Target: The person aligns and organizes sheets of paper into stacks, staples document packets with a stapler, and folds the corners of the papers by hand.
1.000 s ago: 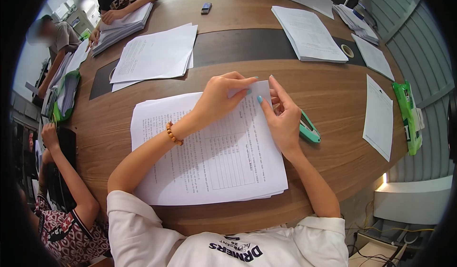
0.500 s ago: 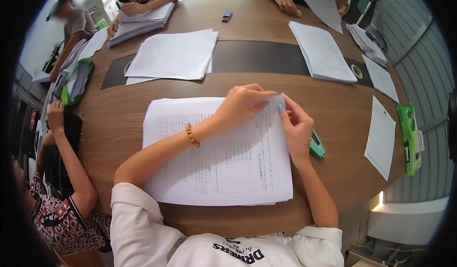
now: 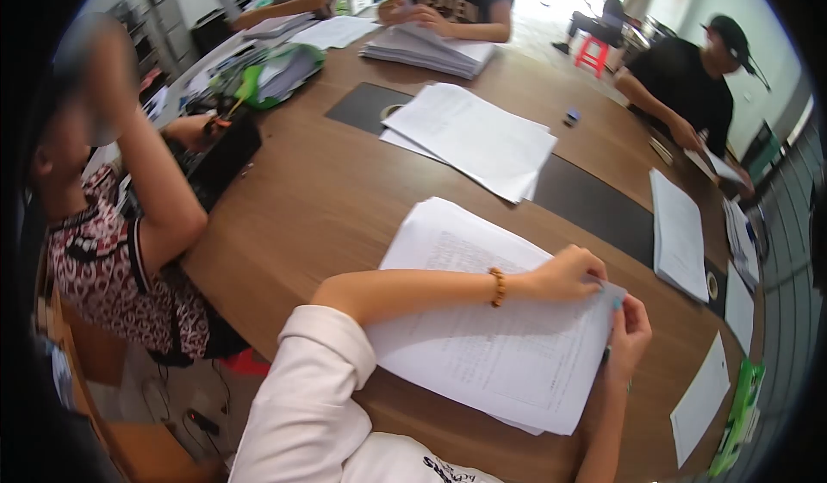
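Observation:
A stack of printed sheets [image 3: 482, 371] lies in front of me on the wooden table. My left hand [image 3: 564, 274], with a beaded bracelet [image 3: 497, 286] at the wrist, reaches across the stack and is closed at its far right corner. At the same corner my right hand [image 3: 633, 332] pinches the paper edge between thumb and fingers. How many sheets the fingers hold cannot be made out. The green stapler seen earlier beside my right hand is now almost wholly hidden behind that hand and wrist.
White paper piles lie ahead [image 3: 474, 138] and to the right [image 3: 676, 233]. A single sheet [image 3: 699, 401] and a green package [image 3: 738, 418] are at the right edge. Tape rolls [image 3: 711, 285] sit nearby. A person [image 3: 129, 242] sits close on my left; others work across the table.
My view has swung left and tilted, so the table appears rotated. Both hands stay at the paper corner. The person on my left has raised an arm toward the head.

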{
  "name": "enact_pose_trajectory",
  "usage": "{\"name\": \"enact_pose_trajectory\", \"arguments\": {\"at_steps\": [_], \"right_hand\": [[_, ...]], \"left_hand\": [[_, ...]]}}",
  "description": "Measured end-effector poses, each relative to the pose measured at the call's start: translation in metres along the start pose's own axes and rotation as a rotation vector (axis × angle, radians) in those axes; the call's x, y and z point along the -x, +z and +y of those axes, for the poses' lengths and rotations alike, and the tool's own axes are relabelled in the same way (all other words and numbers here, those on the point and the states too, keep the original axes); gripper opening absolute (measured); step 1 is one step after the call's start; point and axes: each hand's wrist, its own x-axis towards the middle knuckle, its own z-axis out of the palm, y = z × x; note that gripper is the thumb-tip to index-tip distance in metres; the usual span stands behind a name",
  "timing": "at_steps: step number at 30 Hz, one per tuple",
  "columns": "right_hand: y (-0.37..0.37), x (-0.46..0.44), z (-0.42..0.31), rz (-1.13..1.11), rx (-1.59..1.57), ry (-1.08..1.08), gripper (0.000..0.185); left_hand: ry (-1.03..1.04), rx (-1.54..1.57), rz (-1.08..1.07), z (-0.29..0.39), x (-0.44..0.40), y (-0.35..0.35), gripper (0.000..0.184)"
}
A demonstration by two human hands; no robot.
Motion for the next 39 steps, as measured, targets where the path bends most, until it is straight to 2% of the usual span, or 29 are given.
{"name": "enact_pose_trajectory", "arguments": {"at_steps": [2,4,6,7,9,12,13,15,16,19,21,23,25,30,32,39], "right_hand": [[-0.023,-0.002,0.008,-0.095,0.05,0.029,0.03],[-0.04,0.005,-0.004,-0.085,0.181,0.064,0.043],[-0.075,0.013,0.01,-0.082,0.703,-0.099,0.055],[-0.084,0.023,0.012,-0.098,0.698,-0.102,0.055],[-0.093,0.038,0.009,-0.149,0.958,-0.112,0.051],[-0.089,0.05,0.005,-0.25,0.912,-0.042,0.043],[-0.082,0.051,-0.003,-0.24,0.765,-0.022,0.036],[-0.081,0.049,-0.005,-0.188,0.772,-0.028,0.028],[-0.079,0.045,-0.013,-0.186,0.708,0.038,0.026],[-0.084,0.024,-0.026,-0.144,0.234,0.256,0.032],[-0.078,0.01,-0.046,-0.171,0.35,0.098,0.034],[-0.071,-0.005,-0.072,-0.318,0.623,-0.055,0.036],[-0.061,-0.017,-0.074,-0.368,0.654,-0.234,0.034],[-0.04,-0.032,-0.09,-0.499,0.792,-0.21,0.031],[-0.035,-0.035,-0.091,-0.567,0.916,-0.317,0.032],[-0.03,-0.041,-0.085,-0.591,1.003,-0.365,0.032]], "left_hand": [[-0.013,0.026,0.019,-0.001,0.0,0.002,0.014],[-0.003,0.025,0.043,-0.003,0.0,0.003,0.014],[0.006,0.033,0.054,-0.003,0.001,0.002,0.013],[0.018,0.043,0.055,-0.003,0.001,0.002,0.013],[0.05,0.054,0.069,0.0,0.003,0.001,0.012],[-0.023,0.041,0.063,0.003,0.004,0.0,0.013],[0.026,0.046,0.072,-0.001,0.004,0.001,0.014],[0.049,-0.001,0.058,-0.005,0.003,0.001,0.015],[0.023,0.002,0.053,-0.002,0.003,0.0,0.014],[-0.012,0.036,0.004,0.001,0.002,-0.003,0.015],[0.0,0.04,0.005,0.0,0.003,-0.003,0.015],[-0.021,0.056,-0.011,0.002,0.002,-0.004,0.014],[-0.039,0.04,-0.041,0.006,0.001,-0.004,0.014],[-0.093,-0.02,-0.064,0.013,0.0,-0.005,0.013],[-0.071,-0.026,-0.046,0.012,0.001,-0.004,0.013],[-0.088,-0.025,-0.059,0.012,0.001,-0.005,0.013]]}}
